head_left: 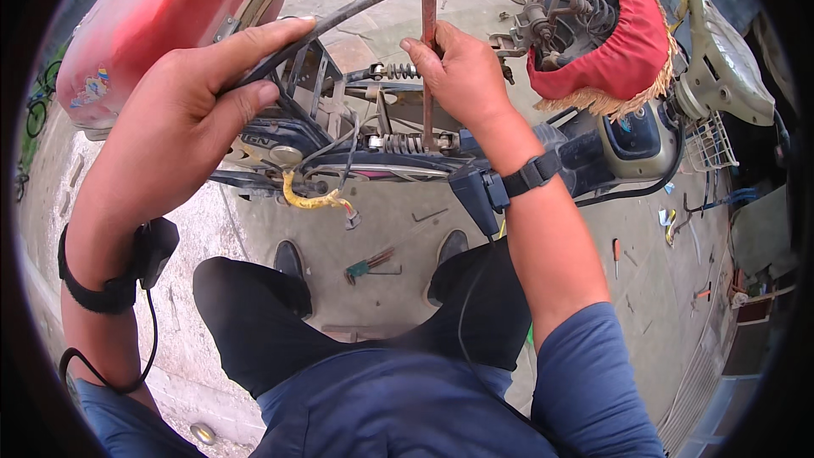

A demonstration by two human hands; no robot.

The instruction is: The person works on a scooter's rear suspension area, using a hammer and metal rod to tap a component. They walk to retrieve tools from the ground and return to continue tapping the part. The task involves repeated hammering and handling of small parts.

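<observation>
My left hand [165,127] is closed round the dark handle of a hammer [360,5]. The hammer's head lies over the top of a rusty metal rod [428,106], and I cannot tell if they touch. Gripped near its upper part by my right hand [466,72], the rod stands nearly upright. Its lower end meets the end of a coil-spring shock absorber [398,142] on the bared frame [318,89] of a scooter-like vehicle. A second shock absorber [394,71] lies beyond. Yellow-wrapped wiring [309,198] hangs from the near side.
A red body panel [170,34] is at the left. At the right are a red fringed cover [623,59] and the front part with a wire basket [712,144]. On the floor lie hex keys in a green holder [360,269], a single hex key [430,215] and a screwdriver [616,256].
</observation>
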